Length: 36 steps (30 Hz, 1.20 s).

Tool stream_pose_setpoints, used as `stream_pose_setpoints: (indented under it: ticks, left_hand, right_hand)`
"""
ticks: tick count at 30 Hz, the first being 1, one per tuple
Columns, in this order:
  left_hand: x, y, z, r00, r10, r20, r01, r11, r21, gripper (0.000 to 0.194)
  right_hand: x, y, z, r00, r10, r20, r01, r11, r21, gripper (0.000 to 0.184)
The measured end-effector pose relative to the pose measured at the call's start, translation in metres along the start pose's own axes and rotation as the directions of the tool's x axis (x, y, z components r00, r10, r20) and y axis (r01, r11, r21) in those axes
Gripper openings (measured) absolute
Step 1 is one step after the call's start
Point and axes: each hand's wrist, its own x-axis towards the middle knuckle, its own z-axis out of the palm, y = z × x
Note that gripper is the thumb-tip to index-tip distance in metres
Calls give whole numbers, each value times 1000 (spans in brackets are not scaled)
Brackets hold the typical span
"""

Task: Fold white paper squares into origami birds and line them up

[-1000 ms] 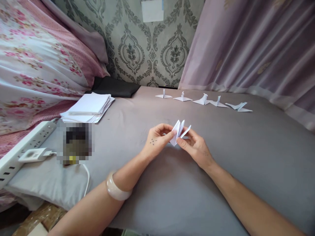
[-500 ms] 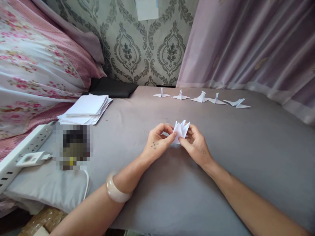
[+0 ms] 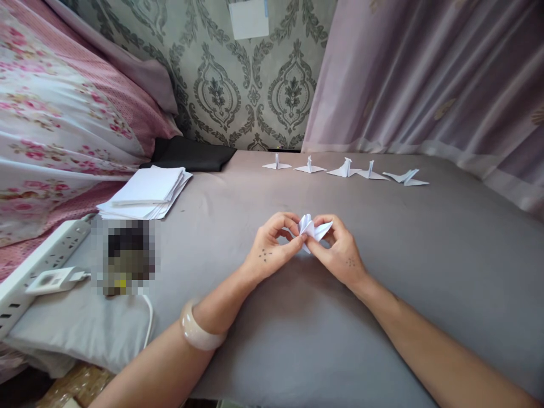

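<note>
A small, partly folded white paper figure [image 3: 313,229] is pinched between both my hands just above the grey bed sheet [image 3: 425,266]. My left hand [image 3: 272,246] grips its left side with thumb and fingers closed. My right hand [image 3: 338,249] holds its right side the same way. A cream bangle [image 3: 198,333] sits on my left wrist. Several finished white paper birds [image 3: 344,169] stand in a row farther back on the sheet.
A stack of white paper sheets [image 3: 147,191] lies at the left, with a black cloth [image 3: 191,154] behind it. A white power strip [image 3: 38,258] with a charger and cable lies at the left edge. Floral bedding, patterned wall and a mauve curtain [image 3: 425,73] surround the sheet.
The upright paper flaps have been pressed down and spread flatter between my fingers. Both hands have closed in slightly around the paper and stay in the same spot.
</note>
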Motion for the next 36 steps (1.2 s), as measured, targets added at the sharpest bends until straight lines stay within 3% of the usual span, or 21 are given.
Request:
stream_pose_setpoints:
  ticks: [4, 9, 19, 24, 28, 33, 36]
  left_hand:
    - [-2, 1, -1, 994, 113, 11, -113, 989, 94, 13]
    - [-4, 7, -2, 971, 237, 27, -237, 942, 238, 9]
    - [-5, 5, -7, 915, 389, 108, -403, 856, 324, 9]
    - [-4, 5, -9, 931, 342, 129, -366, 871, 328, 28]
    - [0, 5, -10, 947, 279, 162, -311, 923, 229, 14]
    - [4, 0, -10, 994, 111, 3, -110, 984, 142, 11]
    - [5, -3, -9, 998, -44, -55, 41, 998, -43, 16]
  right_hand:
    - [1, -2, -4, 989, -150, 0, 150, 987, -57, 27]
    - [3, -7, -8, 923, -384, 29, 383, 908, -171, 30]
    - [2, -9, -12, 859, -512, 10, 498, 831, -249, 26]
    - [3, -9, -13, 844, -535, 37, 527, 814, -244, 26]
    - [4, -8, -12, 853, -519, 58, 517, 826, -225, 24]
    - [2, -3, -8, 940, -339, 38, 341, 933, -119, 35]
    - [-1, 1, -2, 968, -248, -36, 248, 969, 3, 47]
